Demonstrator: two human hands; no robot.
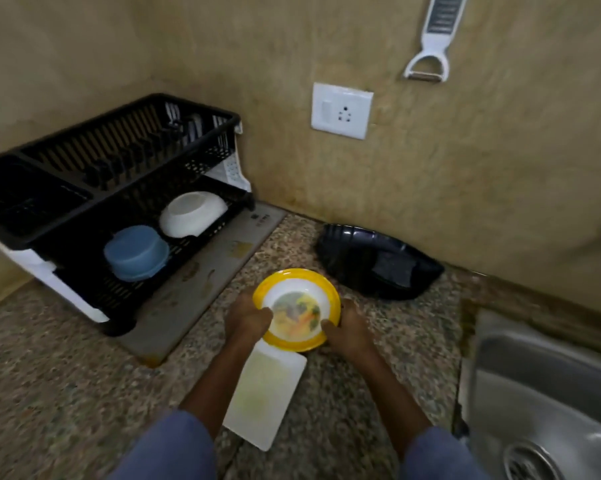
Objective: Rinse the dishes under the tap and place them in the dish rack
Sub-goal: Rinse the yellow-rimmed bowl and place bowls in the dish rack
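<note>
Both hands hold a yellow-rimmed bowl

The left hand [249, 315] and right hand [344, 329] clamp their fingers on the bowl [296, 308] above the table [67, 393], near the dish rack [119, 188].

This was a home kitchen: a speckled stone surface [67, 393] ran up to a steel sink [534, 386], and a black dish rack [119, 140] stood in the corner with a white bowl [191, 214] and a blue bowl [136, 252] upside down in its lower tier. A peeler [430, 46] hung on the tan wall [482, 174], up and to the right of a white socket [341, 110].
</note>
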